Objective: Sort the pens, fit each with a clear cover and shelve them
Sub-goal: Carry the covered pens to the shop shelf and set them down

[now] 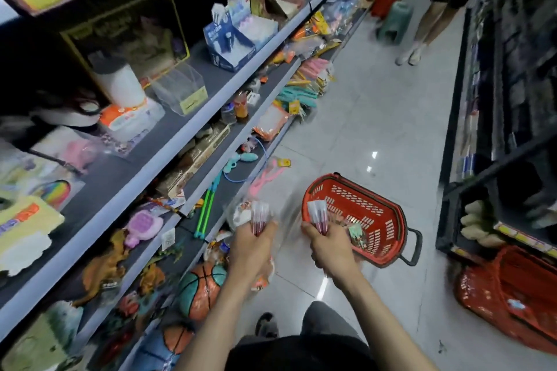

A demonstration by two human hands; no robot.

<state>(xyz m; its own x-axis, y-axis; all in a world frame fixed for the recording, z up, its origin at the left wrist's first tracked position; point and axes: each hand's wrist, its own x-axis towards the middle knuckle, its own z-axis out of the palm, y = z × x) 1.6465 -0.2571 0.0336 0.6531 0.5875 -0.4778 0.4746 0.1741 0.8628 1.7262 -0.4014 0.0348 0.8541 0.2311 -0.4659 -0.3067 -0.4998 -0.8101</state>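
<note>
A red basket (361,220) sits on the tiled floor (376,114) beside toy-filled shelves (168,141).

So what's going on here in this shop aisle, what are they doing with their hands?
A person stands in a shop aisle holding a bunch of red pens in each fist. The left hand grips one bunch of pens near the toy shelves; the right hand holds another bunch over a red shopping basket on the floor. None of these pens is shelved yet.
</note>
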